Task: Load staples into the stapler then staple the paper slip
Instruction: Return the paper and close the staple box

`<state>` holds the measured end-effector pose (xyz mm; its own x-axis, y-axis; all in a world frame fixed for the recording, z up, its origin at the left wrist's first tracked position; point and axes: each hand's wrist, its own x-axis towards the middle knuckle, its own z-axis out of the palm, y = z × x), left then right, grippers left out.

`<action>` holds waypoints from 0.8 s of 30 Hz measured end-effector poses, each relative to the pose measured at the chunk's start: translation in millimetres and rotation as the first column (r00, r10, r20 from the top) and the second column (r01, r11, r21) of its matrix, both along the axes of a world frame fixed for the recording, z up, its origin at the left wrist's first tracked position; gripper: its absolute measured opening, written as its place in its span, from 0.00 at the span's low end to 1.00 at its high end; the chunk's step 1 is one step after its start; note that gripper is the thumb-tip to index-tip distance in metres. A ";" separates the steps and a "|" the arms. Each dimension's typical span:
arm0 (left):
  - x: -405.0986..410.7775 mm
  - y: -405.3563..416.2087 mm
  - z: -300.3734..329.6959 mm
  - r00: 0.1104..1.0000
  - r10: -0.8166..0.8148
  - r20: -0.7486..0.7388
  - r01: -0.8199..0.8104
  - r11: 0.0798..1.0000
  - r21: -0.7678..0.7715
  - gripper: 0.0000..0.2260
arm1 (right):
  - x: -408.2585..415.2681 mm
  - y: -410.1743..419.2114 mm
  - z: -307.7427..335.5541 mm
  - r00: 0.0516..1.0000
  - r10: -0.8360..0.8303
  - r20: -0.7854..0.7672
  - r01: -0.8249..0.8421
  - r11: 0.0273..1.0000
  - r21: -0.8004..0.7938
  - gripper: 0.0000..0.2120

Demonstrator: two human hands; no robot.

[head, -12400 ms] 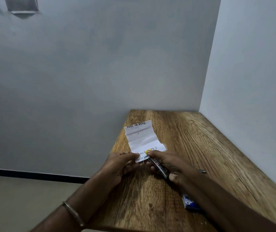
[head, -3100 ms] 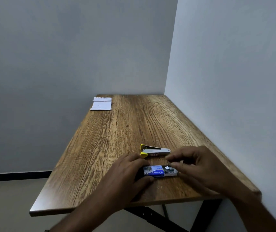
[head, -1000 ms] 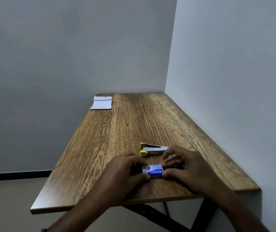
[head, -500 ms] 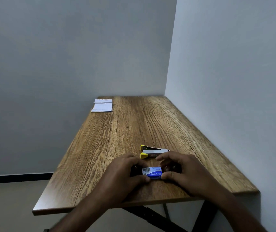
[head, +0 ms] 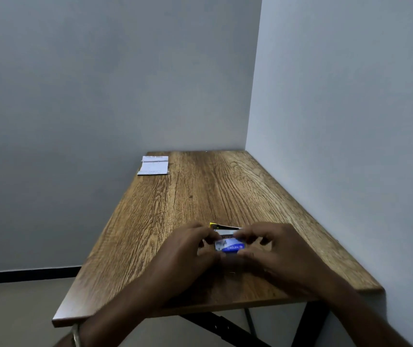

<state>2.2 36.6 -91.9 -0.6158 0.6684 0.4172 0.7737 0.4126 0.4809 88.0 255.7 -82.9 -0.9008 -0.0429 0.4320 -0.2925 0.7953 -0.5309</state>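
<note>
Grey walls corner a brown wood-grain bench [head: 200,196]; near its front edge the left hand [head: 185,249] and right hand [head: 275,249] pinch a small blue-and-white staple box [head: 229,246], just before the yellow-tipped metal stapler [head: 223,227]. Slide it open gently, level, so strips stay in; the white paper slip [head: 153,166] lies at the far left corner

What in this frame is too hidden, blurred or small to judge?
- Stapler: head view, mostly hidden behind both hands; loaded or not is unknown.
- Staple box: motion-blurred, label unreadable; open or closed unclear.
- Paper slip: too far away, print illegible.
- Left hand and right hand: grip blurred.
</note>
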 end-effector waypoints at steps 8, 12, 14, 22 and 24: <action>-37.5 35.6 17.9 0.990 0.089 -0.106 -0.093 0.995 -0.039 0.15 | -36.1 11.8 5.5 0.987 -0.154 -0.055 0.154 0.988 -0.011 0.14; -44.7 42.4 7.6 0.993 0.108 -0.048 -0.111 0.991 -0.077 0.15 | -41.2 15.4 -8.8 0.982 -0.181 0.051 0.185 0.979 -0.084 0.12; -45.3 42.4 1.9 0.995 0.098 0.034 -0.096 0.994 -0.048 0.14 | -40.7 17.4 -11.6 0.985 -0.161 0.064 0.167 0.981 -0.101 0.12; -44.1 40.5 -0.9 0.996 0.058 0.069 -0.058 0.998 0.005 0.13 | -38.7 18.4 -9.9 0.989 -0.136 0.057 0.143 0.980 -0.142 0.12; -44.5 38.3 -1.1 0.997 0.041 0.067 -0.041 0.999 0.001 0.14 | -38.4 18.1 -10.8 0.989 -0.139 0.055 0.145 0.980 -0.136 0.13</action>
<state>-42.3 75.0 -93.0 -0.6693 0.6412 0.3754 0.7221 0.4423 0.5319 49.6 273.9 -93.7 -0.9122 0.1445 0.3834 -0.1553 0.7441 -0.6498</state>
